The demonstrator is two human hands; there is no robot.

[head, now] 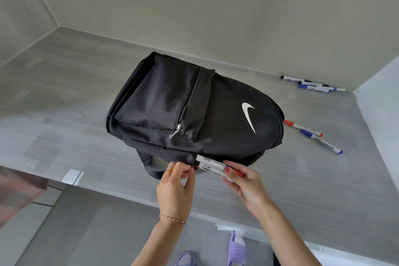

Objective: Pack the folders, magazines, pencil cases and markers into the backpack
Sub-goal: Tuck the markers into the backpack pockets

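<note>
Fingers [228, 169] of the right hand [248, 185] are curled around a bundle of markers [212, 167], whose tips are tucked into the backpack [194, 106] at its 6 o'clock edge. Backpack fabric is pinched there by the left hand [174, 188]. More markers [313, 86] are seen on the table [64, 97] at 2 o'clock of the backpack, well apart.

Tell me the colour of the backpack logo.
White, on the black backpack; the head view shows the logo.

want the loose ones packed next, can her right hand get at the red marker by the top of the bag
Probably not yet: the right hand is holding a bundle of markers at the backpack. The red marker lies uncovered on the counter.
</note>
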